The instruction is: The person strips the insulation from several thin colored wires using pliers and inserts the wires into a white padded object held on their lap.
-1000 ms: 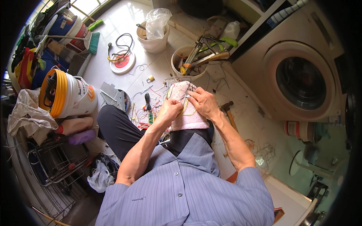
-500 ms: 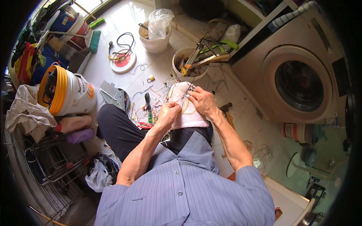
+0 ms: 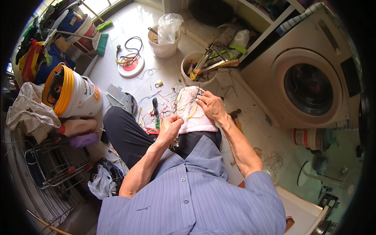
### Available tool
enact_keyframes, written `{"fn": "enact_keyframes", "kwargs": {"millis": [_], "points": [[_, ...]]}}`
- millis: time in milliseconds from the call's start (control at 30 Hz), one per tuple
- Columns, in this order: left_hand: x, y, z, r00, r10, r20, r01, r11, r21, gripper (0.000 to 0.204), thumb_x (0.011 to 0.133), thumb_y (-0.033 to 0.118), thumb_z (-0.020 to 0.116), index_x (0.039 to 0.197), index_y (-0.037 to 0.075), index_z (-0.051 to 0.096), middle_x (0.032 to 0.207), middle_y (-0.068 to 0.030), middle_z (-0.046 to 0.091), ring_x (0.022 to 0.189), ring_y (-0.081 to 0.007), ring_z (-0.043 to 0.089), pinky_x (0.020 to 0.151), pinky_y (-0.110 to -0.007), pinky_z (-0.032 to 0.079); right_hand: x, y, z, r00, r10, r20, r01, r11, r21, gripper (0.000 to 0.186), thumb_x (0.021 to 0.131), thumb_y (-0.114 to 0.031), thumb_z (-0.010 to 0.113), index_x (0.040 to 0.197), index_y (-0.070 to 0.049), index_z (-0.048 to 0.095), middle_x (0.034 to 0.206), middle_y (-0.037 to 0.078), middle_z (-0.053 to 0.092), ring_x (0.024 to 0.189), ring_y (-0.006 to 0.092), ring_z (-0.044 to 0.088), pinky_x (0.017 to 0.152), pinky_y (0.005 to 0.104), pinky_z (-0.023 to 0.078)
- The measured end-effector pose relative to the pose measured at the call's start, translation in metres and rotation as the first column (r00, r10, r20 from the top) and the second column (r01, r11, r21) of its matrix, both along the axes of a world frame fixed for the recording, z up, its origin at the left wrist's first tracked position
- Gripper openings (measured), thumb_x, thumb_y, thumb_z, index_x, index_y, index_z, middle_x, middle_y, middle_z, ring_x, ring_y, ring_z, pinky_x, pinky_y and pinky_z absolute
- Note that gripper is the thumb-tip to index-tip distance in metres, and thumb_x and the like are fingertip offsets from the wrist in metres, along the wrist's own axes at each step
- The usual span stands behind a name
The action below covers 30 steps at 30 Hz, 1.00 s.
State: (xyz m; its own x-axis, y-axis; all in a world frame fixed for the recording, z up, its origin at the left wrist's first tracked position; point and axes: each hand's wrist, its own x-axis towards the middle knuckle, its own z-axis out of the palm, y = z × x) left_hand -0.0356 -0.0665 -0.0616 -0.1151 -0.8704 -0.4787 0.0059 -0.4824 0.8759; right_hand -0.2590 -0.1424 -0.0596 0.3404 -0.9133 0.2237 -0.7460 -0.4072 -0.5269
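Note:
A pink towel (image 3: 187, 126) is draped over my raised right knee. On it my right hand (image 3: 212, 106) is closed in a pinch on a thin wire (image 3: 196, 99), with a small whitish bit at the fingertips. A yellow wire (image 3: 191, 114) curves over the cloth below those fingers. My left hand (image 3: 170, 128) is closed just off the towel's left edge; anything between its fingers is too small to make out. Loose coloured wires (image 3: 164, 95) and a black bundled cable (image 3: 155, 105) lie on the floor beyond the left hand.
A white bucket of tools (image 3: 192, 62) stands ahead of the knee, a bucket with a plastic bag (image 3: 166, 46) behind it. A hammer (image 3: 236, 117) lies right of the knee. The washing machine (image 3: 274, 84) is far right, a yellow-rimmed bucket (image 3: 80, 96) at left.
My left hand has moved left and nearer to me, away from the right hand and off the towel. The right hand has stayed almost in place.

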Motion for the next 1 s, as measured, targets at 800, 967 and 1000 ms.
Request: {"fn": "enact_keyframes", "kwargs": {"millis": [800,967,1000], "points": [[0.061,0.113,0.069,0.913,-0.079,0.401,0.188,0.953,-0.239,0.011,0.088,0.006,0.064,0.085,-0.004,0.064,0.064,-0.0042,0.058,0.062,-0.0061,0.050,0.057,-0.026,0.042,-0.005,0.003,-0.007,0.999,-0.041,0.018,0.041,0.999,0.000,0.021,0.091,-0.026,0.065,0.103,-0.011,0.074,0.095,0.010,0.066,0.084,0.0322,0.067,0.074,0.0400,0.055],[0.084,0.140,0.079,0.878,-0.138,0.458,0.267,0.936,-0.230,0.010,0.089,0.007,0.064,0.087,-0.003,0.066,0.068,-0.0063,0.062,0.063,-0.0078,0.054,0.060,-0.026,0.045,-0.005,0.003,-0.008,0.997,-0.067,0.027,0.066,0.998,0.023,0.021,0.091,-0.027,0.065,0.102,-0.011,0.074,0.094,0.009,0.066,0.083,0.0319,0.067,0.074,0.0398,0.055],[0.089,0.142,0.078,0.861,-0.148,0.486,0.274,0.940,-0.201,0.010,0.087,0.009,0.065,0.088,-0.001,0.066,0.071,-0.0166,0.066,0.061,-0.0233,0.065,0.060,-0.033,0.050,-0.005,0.001,-0.006,0.998,-0.061,0.021,0.061,0.998,0.031,0.021,0.091,-0.027,0.065,0.102,-0.011,0.075,0.094,0.009,0.066,0.083,0.0319,0.067,0.074,0.0398,0.055]]}}
